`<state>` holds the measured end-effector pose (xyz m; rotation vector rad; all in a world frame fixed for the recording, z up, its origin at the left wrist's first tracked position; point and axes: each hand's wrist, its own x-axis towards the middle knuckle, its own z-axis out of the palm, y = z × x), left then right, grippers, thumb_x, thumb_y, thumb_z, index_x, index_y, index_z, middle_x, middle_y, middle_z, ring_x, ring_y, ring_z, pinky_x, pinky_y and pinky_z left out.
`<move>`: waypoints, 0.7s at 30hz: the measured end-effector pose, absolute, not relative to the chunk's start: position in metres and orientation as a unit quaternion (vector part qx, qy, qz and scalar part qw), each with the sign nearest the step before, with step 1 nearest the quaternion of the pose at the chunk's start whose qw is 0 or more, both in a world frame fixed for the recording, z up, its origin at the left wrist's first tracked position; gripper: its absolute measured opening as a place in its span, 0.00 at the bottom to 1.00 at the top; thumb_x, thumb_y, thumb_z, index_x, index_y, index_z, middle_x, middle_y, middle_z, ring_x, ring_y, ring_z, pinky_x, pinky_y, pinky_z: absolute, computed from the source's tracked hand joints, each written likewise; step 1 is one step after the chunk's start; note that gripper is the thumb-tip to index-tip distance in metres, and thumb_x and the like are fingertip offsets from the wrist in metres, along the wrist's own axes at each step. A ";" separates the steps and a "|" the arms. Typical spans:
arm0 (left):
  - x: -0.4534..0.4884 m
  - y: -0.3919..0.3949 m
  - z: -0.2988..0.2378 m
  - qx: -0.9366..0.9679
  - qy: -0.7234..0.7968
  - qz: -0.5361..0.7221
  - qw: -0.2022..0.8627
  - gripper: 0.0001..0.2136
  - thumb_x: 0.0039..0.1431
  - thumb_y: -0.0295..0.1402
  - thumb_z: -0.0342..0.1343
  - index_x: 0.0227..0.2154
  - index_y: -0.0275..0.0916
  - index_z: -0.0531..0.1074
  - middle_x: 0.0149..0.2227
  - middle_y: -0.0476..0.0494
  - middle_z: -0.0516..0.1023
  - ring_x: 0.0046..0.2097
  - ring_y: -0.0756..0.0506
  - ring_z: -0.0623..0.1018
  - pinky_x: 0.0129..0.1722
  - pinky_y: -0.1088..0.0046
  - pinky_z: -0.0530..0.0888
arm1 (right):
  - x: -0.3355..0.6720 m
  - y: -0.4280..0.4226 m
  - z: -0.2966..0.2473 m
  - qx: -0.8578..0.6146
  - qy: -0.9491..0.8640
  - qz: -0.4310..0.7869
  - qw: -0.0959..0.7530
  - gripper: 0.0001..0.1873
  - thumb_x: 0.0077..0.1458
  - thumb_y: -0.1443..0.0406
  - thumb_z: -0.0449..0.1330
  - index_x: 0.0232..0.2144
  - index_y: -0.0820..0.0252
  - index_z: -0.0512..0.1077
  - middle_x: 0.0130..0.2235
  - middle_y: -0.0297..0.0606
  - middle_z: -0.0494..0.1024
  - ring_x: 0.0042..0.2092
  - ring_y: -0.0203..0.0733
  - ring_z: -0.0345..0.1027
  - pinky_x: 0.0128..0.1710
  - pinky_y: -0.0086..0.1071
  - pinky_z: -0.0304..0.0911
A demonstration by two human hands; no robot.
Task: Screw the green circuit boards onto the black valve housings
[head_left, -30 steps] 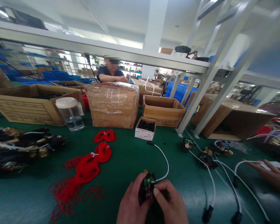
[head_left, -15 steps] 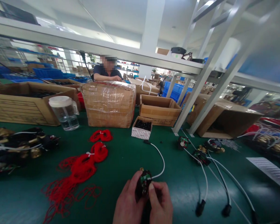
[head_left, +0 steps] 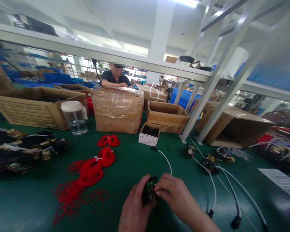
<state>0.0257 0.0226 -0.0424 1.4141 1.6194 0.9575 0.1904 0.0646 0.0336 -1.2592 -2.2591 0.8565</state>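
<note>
My left hand (head_left: 134,206) is wrapped round a small black device with a green circuit board (head_left: 150,190), holding it near the table's front. My right hand (head_left: 175,195) comes in from the right, its thumb and forefinger pinched at the device's right edge; whatever they grip is too small to make out. From behind the device a white cable (head_left: 168,161) curves away to a black connector on the table. Left of my hands lie tied bundles of red wire (head_left: 90,174). Similar devices with circuit boards (head_left: 209,166) and white cables rest to the right.
A small box of black parts (head_left: 148,135) stands ahead, before a taped carton (head_left: 118,111) and an open carton (head_left: 168,117). A water jug (head_left: 74,119) is further left. Metal posts (head_left: 200,103) rise at the right. A person (head_left: 116,77) sits beyond the cartons.
My right hand has swung up and to the right, its forearm now showing, with fingertips still at the device's right side. My left hand keeps holding the device. The view has shifted slightly.
</note>
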 end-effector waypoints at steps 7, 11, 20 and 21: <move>0.026 0.026 -0.037 0.553 0.631 0.377 0.393 0.32 0.49 0.27 0.58 0.61 0.44 0.67 0.56 0.43 0.78 0.55 0.42 0.78 0.55 0.67 0.72 | 0.184 0.103 0.072 -0.211 -0.966 0.147 -0.026 0.10 0.60 0.75 0.60 0.30 0.57 0.73 0.37 0.30 0.77 0.40 0.39 0.71 0.43 0.32 0.57; 0.024 0.027 -0.035 0.548 0.636 0.374 0.393 0.33 0.48 0.27 0.59 0.61 0.44 0.67 0.54 0.43 0.79 0.53 0.41 0.79 0.53 0.66 0.73 | 0.176 0.112 0.070 -0.258 -0.958 0.119 -0.041 0.11 0.51 0.73 0.67 0.36 0.57 0.73 0.34 0.31 0.77 0.35 0.41 0.70 0.32 0.31 0.53; 0.021 0.027 -0.039 0.558 0.643 0.381 0.360 0.30 0.49 0.29 0.59 0.59 0.48 0.68 0.56 0.45 0.79 0.55 0.40 0.79 0.54 0.63 0.73 | 0.189 0.085 0.035 -0.445 -0.830 0.308 0.134 0.07 0.53 0.74 0.61 0.31 0.58 0.70 0.33 0.30 0.75 0.35 0.38 0.70 0.33 0.27 0.57; 0.020 0.027 -0.038 0.559 0.645 0.378 0.359 0.30 0.50 0.29 0.58 0.59 0.48 0.68 0.56 0.46 0.79 0.55 0.40 0.78 0.54 0.63 0.73 | 0.192 0.082 0.028 -0.459 -0.799 0.350 0.171 0.05 0.56 0.72 0.59 0.32 0.58 0.69 0.32 0.30 0.75 0.34 0.38 0.71 0.33 0.27 0.59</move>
